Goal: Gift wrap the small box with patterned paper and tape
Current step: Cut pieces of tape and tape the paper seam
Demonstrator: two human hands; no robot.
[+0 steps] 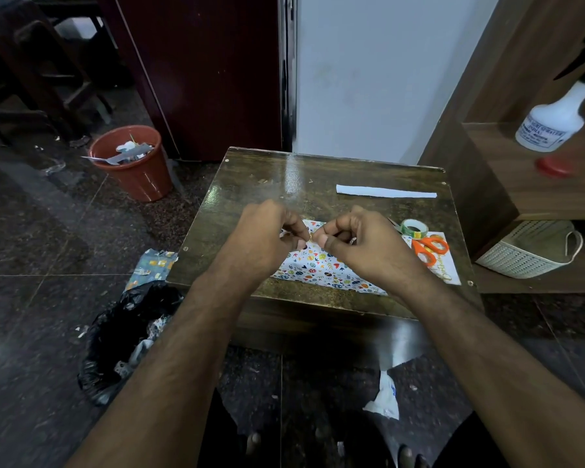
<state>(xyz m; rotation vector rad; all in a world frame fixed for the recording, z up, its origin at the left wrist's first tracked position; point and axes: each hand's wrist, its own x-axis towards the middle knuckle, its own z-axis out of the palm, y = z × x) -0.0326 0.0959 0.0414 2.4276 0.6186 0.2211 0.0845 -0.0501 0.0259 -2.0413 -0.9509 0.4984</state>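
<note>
White patterned paper point(318, 269) lies flat on the small wooden table point(250, 184). Just above its far edge, my left hand point(267, 238) and my right hand point(362, 244) meet with the fingers curled. Both pinch a small yellowish bit point(311, 237) between the thumbs that looks like a piece of tape. A roll of green-and-yellow tape point(414, 228) rests to the right of my right hand. Orange-handled scissors point(431, 249) lie beside it on the paper's right end. No box shows; my hands hide whatever is under them.
A white paper strip point(385, 191) lies at the table's far right. A red bin point(132, 160) and a black bag point(129, 332) with paper scraps sit on the floor to the left. A shelf on the right holds a spray bottle point(551, 123) and a white basket point(527, 251).
</note>
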